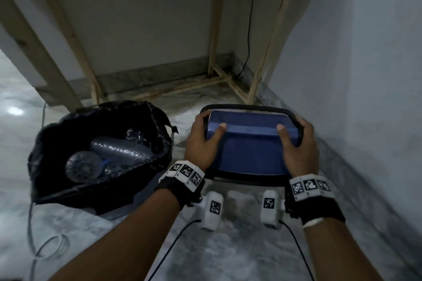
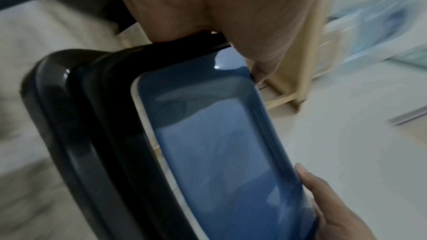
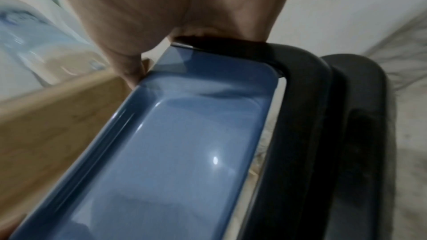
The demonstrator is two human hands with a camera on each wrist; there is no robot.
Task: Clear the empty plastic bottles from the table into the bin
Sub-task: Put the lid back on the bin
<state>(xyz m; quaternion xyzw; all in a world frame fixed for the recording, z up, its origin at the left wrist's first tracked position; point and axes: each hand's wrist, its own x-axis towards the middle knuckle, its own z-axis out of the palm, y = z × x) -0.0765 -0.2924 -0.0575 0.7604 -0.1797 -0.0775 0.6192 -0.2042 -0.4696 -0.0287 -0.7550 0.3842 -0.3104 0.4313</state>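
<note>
The bin (image 1: 43, 180), lined with a black bag, stands open on the floor at the left. Inside it lie clear empty plastic bottles (image 1: 118, 148), one end-on (image 1: 83, 166). To its right I hold the bin's lid (image 1: 249, 153), a blue swing flap in a black frame, with both hands. My left hand (image 1: 206, 130) grips its left end, thumb on the blue flap. My right hand (image 1: 294, 134) grips the right end the same way. The left wrist view shows the flap (image 2: 219, 152) and frame (image 2: 92, 116) under my left hand (image 2: 208, 6). The right wrist view shows my right hand (image 3: 173, 15) on the flap (image 3: 173, 152).
A wooden table frame (image 1: 217, 29) stands ahead over the marble floor, with a black cable (image 1: 251, 18) hanging behind it. A white wall (image 1: 365, 75) runs close on the right. A grey cable (image 1: 45, 246) loops on the floor at the left.
</note>
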